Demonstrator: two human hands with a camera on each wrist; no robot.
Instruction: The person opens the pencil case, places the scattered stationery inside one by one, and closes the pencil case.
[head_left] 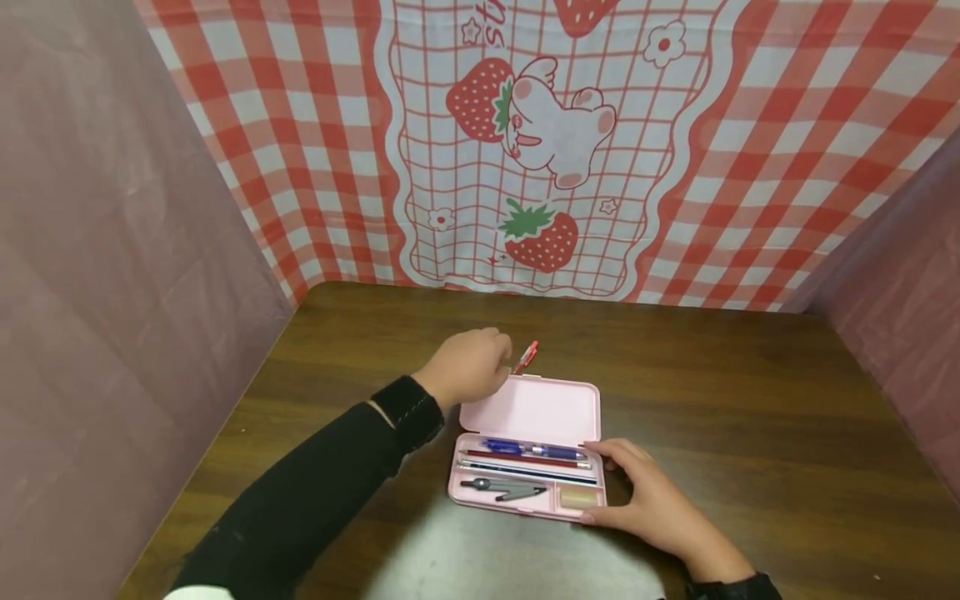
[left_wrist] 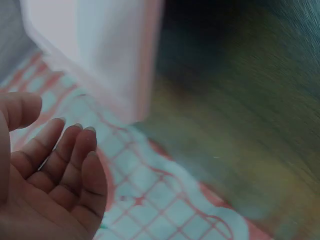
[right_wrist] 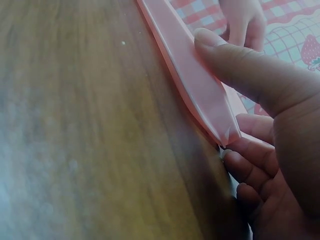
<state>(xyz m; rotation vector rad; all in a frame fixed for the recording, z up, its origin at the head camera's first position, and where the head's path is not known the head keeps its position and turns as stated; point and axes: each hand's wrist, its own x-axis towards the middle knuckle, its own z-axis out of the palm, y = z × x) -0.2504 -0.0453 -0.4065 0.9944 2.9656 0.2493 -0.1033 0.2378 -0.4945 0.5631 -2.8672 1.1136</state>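
A pink pencil case [head_left: 529, 408] lies open on the table, its lid folded back away from me. Inside are a blue pen [head_left: 534, 450], a dark red pencil [head_left: 525, 459], a striped pencil [head_left: 525, 472], a grey compass [head_left: 502, 487] and a beige eraser [head_left: 577, 498]. My right hand [head_left: 652, 504] grips the case's right end, thumb at the near side and fingers at the far side. Above the lid's left edge, my left hand [head_left: 468, 367] is loosely curled; the left wrist view shows nothing in its palm. Beside it lies a red pen [head_left: 527, 356], partly hidden.
The brown wooden table [head_left: 750, 417] spreads around the case. A red-checked cloth with strawberries [head_left: 540, 150] hangs behind it. Plain pinkish cloths hang at the left [head_left: 135, 250] and right [head_left: 900, 242] sides.
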